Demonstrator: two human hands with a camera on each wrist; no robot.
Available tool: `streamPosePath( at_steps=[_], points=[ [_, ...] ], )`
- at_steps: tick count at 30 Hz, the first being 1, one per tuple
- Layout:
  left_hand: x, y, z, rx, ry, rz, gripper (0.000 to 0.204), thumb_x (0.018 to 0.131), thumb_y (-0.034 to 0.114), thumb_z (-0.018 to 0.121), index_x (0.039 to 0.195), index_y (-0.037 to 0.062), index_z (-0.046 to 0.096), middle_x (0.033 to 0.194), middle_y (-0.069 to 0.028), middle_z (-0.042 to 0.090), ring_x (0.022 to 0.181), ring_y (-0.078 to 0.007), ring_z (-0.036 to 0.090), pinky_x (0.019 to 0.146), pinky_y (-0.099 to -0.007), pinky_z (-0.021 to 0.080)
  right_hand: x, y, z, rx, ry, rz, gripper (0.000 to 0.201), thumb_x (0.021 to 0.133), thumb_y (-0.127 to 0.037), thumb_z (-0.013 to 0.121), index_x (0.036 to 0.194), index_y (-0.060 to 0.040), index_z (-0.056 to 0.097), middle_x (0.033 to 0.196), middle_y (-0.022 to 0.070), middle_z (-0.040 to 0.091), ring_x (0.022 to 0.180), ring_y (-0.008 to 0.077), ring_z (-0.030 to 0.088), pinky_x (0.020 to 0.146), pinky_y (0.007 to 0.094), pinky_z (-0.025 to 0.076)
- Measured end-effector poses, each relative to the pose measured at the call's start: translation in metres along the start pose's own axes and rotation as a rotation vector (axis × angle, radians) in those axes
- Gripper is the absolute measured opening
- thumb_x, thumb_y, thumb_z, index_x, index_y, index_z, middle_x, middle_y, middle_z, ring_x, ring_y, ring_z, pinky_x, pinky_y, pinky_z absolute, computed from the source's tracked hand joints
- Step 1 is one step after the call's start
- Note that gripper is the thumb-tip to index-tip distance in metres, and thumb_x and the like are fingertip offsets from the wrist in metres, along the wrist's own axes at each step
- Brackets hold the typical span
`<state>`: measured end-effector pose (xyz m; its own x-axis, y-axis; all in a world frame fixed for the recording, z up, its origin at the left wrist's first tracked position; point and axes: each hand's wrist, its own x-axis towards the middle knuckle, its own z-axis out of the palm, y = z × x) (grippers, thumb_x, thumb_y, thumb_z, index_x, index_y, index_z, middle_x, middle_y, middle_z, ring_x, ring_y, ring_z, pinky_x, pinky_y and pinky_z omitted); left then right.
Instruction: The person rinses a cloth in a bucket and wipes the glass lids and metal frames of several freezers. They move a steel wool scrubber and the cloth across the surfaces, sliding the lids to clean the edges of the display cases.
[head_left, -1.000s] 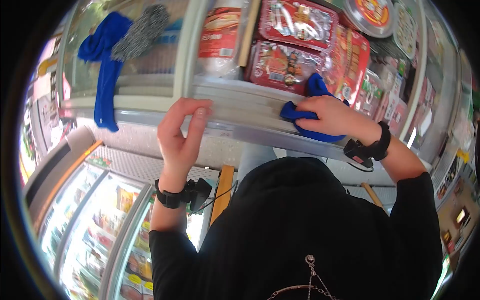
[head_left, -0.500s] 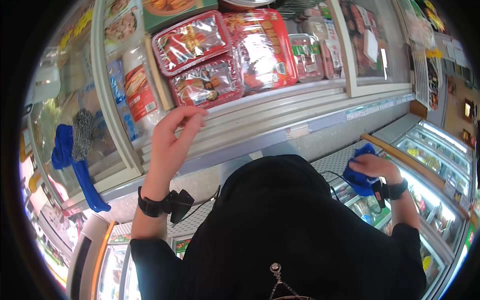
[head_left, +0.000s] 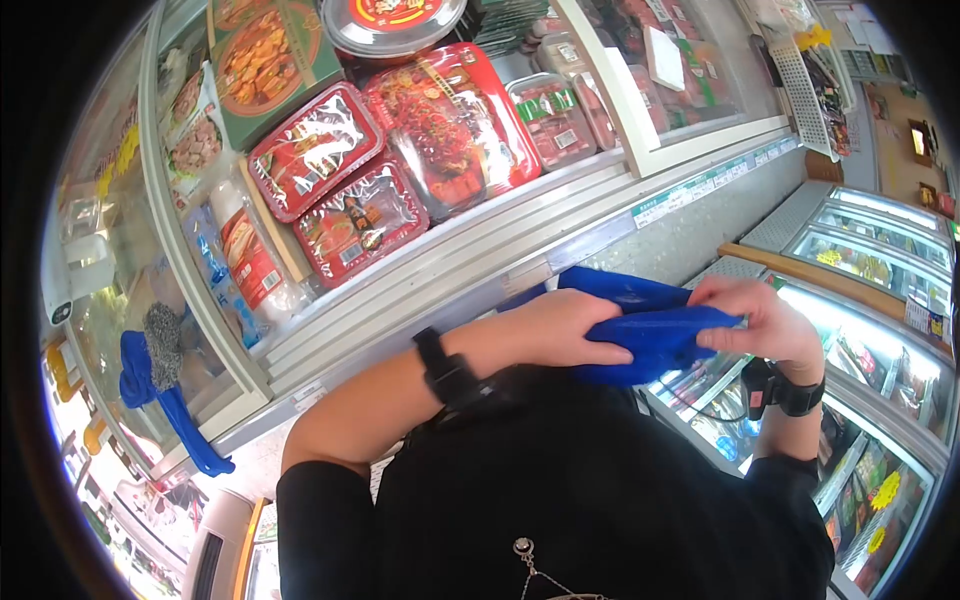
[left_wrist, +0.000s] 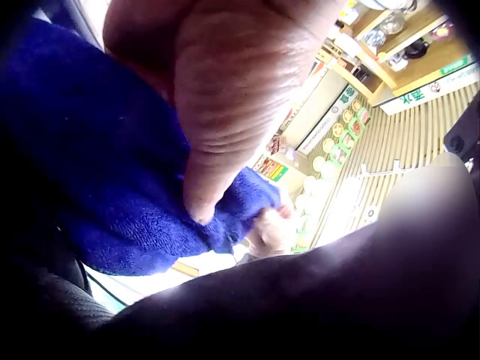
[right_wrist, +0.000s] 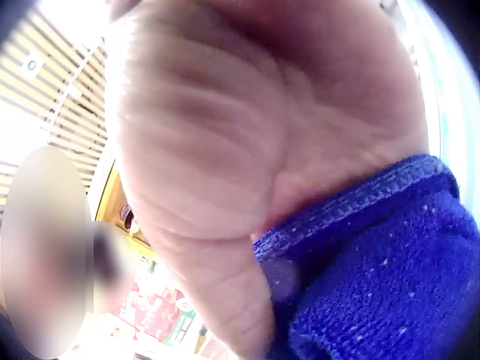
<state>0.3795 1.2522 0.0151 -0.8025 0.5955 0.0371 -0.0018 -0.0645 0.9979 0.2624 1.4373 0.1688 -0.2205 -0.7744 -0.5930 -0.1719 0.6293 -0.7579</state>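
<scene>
A blue towelling cloth (head_left: pixel 655 342) is held between both hands in front of the torso, just off the freezer's front edge. My left hand (head_left: pixel 565 328) grips its left part, with the thumb lying over the fabric. At its right end, my right hand (head_left: pixel 765 318) pinches the cloth between thumb and fingers. The cloth is folded and bunched in the head view. In the left wrist view the thumb (left_wrist: pixel 217 142) presses on the blue pile. A stitched hem of the cloth (right_wrist: pixel 390 247) runs across the right palm (right_wrist: pixel 337 142).
The chest freezer's front rail (head_left: pixel 450 265) lies ahead, with red meat trays (head_left: pixel 315 150) behind it. A second blue cloth (head_left: pixel 185 420) and a grey mesh scrubber (head_left: pixel 163 345) rest on the left glass lid (head_left: pixel 110 270). Lit display freezers (head_left: pixel 860 400) stand at the right.
The right hand lifted the cloth off the freezer rail and carried it back to the right. The left hand left the freezer edge, moved right and took hold of the cloth.
</scene>
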Motion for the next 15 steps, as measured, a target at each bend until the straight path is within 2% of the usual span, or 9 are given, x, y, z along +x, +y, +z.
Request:
streamPosePath(
  at_steps=[1,2,4,5,7,9,12,14,15],
  points=[
    [-0.006,0.003,-0.006,0.008,0.006,-0.083,0.033,0.076,0.032,0.063,0.094,0.0047,0.058,0.079,-0.0154,0.061,0.073,-0.0313,0.059,0.066,-0.0367,0.046,-0.003,0.009,0.000,-0.109,0.142,0.039,0.020,0.074,-0.009,0.063,0.092,-0.0022,0.061,0.077,0.0113,0.058,0.076,0.0211,0.057,0.066,0.0288,0.044],
    [-0.013,0.008,-0.011,0.007,0.000,-0.078,0.033,0.076,0.032,0.063,0.094,0.0047,0.058,0.079,-0.0154,0.061,0.073,-0.0313,0.059,0.066,-0.0367,0.046,-0.003,0.014,-0.001,-0.109,0.148,0.044,0.020,0.074,-0.009,0.063,0.092,-0.0022,0.061,0.077,0.0113,0.058,0.076,0.0211,0.057,0.066,0.0288,0.044],
    [-0.025,0.031,-0.023,-0.015,-0.016,-0.257,0.027,0.079,0.031,0.059,0.088,0.0054,0.056,0.077,-0.0146,0.060,0.072,-0.0307,0.058,0.063,-0.0369,0.044,-0.004,0.023,-0.004,-0.252,0.178,0.393,0.023,0.066,-0.007,0.064,0.088,-0.0050,0.059,0.073,0.0107,0.058,0.075,0.0237,0.058,0.065,0.0288,0.044],
    [-0.029,0.034,-0.024,-0.014,-0.025,-0.247,0.027,0.079,0.031,0.059,0.088,0.0054,0.056,0.077,-0.0146,0.060,0.072,-0.0307,0.058,0.063,-0.0369,0.044,-0.003,0.035,-0.004,-0.347,0.175,0.364,0.023,0.061,-0.009,0.065,0.083,-0.0061,0.059,0.070,0.0093,0.059,0.074,0.0273,0.058,0.064,0.0315,0.045],
    [-0.039,0.037,-0.021,0.120,0.172,-0.159,0.024,0.080,0.028,0.059,0.084,0.0053,0.055,0.073,-0.0133,0.059,0.068,-0.0301,0.058,0.060,-0.0359,0.044,-0.003,0.057,-0.001,-0.476,0.183,0.324,0.022,0.059,-0.006,0.064,0.080,-0.0057,0.059,0.071,0.0085,0.059,0.073,0.0272,0.057,0.065,0.0325,0.045],
    [-0.049,0.042,-0.025,0.081,0.155,-0.228,0.022,0.079,0.027,0.059,0.083,0.0059,0.055,0.072,-0.0124,0.059,0.067,-0.0302,0.058,0.059,-0.0359,0.044,0.000,0.077,-0.002,-0.608,0.189,0.273,0.021,0.057,-0.003,0.063,0.078,-0.0054,0.060,0.072,0.0076,0.058,0.072,0.0272,0.056,0.065,0.0335,0.044],
    [-0.056,0.032,-0.018,0.054,0.156,-0.281,0.021,0.077,0.025,0.062,0.085,0.0073,0.053,0.071,-0.0105,0.060,0.066,-0.0302,0.058,0.059,-0.0362,0.044,0.003,0.104,-0.009,-0.944,0.369,0.368,0.014,0.061,-0.013,0.062,0.075,-0.0112,0.062,0.076,0.0047,0.059,0.081,0.0250,0.054,0.072,0.0374,0.042],
    [-0.051,0.024,-0.012,0.088,0.151,-0.342,0.025,0.077,0.026,0.061,0.091,0.0081,0.050,0.073,-0.0105,0.060,0.067,-0.0303,0.058,0.059,-0.0376,0.044,0.003,0.123,-0.015,-0.999,0.438,0.391,0.015,0.062,-0.012,0.062,0.077,-0.0107,0.061,0.075,0.0040,0.057,0.078,0.0264,0.054,0.069,0.0373,0.043],
    [-0.042,0.025,-0.011,0.091,0.148,-0.339,0.025,0.077,0.026,0.061,0.091,0.0081,0.050,0.073,-0.0105,0.060,0.067,-0.0303,0.058,0.059,-0.0376,0.044,0.003,0.133,-0.018,-1.014,0.627,0.387,0.016,0.062,-0.011,0.062,0.078,-0.0105,0.060,0.073,0.0043,0.056,0.079,0.0264,0.054,0.068,0.0370,0.044]
  ],
)
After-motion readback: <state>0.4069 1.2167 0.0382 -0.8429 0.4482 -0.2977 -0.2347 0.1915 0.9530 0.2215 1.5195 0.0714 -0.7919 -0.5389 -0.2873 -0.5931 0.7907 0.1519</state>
